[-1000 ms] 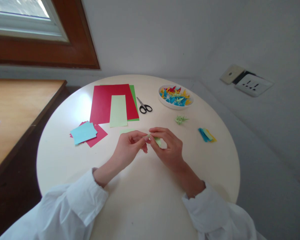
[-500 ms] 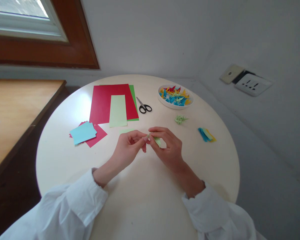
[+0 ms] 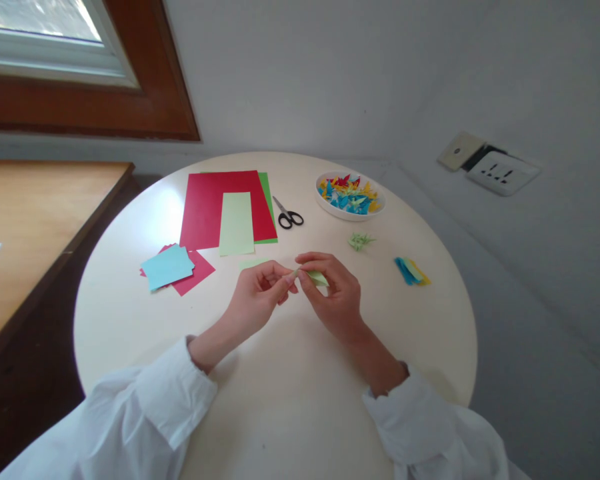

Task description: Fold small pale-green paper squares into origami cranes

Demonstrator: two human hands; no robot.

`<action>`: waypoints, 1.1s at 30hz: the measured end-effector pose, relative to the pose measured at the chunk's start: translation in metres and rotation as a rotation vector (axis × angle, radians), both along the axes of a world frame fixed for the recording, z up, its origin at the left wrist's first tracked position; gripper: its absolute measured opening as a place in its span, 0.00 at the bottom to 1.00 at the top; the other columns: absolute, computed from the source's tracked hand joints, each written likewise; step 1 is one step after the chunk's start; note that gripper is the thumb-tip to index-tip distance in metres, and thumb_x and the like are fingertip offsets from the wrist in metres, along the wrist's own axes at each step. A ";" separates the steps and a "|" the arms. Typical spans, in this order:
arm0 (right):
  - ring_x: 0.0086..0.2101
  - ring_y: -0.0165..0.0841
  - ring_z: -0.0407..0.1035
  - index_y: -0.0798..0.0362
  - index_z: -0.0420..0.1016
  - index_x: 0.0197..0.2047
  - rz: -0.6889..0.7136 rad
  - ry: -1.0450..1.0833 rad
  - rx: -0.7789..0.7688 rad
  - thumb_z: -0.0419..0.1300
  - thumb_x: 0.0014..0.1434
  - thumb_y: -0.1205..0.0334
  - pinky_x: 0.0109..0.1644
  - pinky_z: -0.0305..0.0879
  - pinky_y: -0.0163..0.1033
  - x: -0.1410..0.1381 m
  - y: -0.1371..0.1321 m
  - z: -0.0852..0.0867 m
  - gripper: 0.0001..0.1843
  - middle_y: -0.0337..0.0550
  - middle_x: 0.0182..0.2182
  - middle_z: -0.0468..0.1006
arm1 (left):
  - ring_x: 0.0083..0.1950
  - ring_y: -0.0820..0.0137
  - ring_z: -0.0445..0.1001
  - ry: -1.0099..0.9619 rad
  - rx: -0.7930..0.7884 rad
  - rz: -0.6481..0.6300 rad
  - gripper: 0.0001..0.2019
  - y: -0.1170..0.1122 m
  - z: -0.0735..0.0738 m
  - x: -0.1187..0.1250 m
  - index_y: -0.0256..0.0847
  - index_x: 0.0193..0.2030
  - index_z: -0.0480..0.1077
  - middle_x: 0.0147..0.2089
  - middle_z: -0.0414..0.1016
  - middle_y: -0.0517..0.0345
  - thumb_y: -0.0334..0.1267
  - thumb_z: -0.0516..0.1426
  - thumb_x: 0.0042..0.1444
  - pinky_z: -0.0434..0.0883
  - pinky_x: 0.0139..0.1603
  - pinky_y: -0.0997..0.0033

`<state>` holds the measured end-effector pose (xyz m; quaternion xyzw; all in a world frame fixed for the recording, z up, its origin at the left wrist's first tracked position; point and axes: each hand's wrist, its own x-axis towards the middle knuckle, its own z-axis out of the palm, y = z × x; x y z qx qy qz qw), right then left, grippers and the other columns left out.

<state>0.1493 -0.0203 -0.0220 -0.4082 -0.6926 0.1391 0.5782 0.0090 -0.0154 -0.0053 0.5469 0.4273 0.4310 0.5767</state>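
Paper [image 3: 319, 278], pale green and folded small, held up between the two hands' fingertips, its broader flap showing under the right fingers. Exact folds too small to read.

Left hand [image 3: 260, 290]: thumb and forefinger pinched on the paper's narrow end; lower fingers curled beneath. Forearm slants in from lower left, wrist nearly straight.

Right hand [image 3: 334, 290]: forefinger and thumb closed on the paper, the other fingers arched along behind. Back of hand faces outward; forearm slants in from lower right. Both sets of fingertips nearly meet.

Just beyond the left fingers, a slip [image 3: 254, 263], pale green, partly hidden by that hand. Farther beyond, a strip [image 3: 237, 223] overlapping a red sheet [image 3: 200, 210], with a green sheet [image 3: 268, 203] under the red. Scissors [image 3: 291, 219] straight ahead of the fingertips, blades pointing away.

Beyond the right fingers, a light green cluster [image 3: 361, 241]; behind it, a dish [image 3: 347, 215] of folded coloured pieces. Well right of the right fingers, a small blue, green and yellow bundle [image 3: 411, 271]. Well left of the left fingers, blue cards [image 3: 169, 268] over pinkish-red ones.
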 end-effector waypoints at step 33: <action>0.32 0.32 0.72 0.52 0.74 0.33 -0.080 -0.218 0.138 0.58 0.57 0.69 0.37 0.71 0.39 0.003 0.005 -0.006 0.04 0.43 0.28 0.77 | 0.24 0.75 0.67 0.159 0.088 0.209 0.12 0.009 -0.007 -0.004 0.36 0.24 0.68 0.24 0.72 0.57 0.44 0.58 0.48 0.61 0.22 0.77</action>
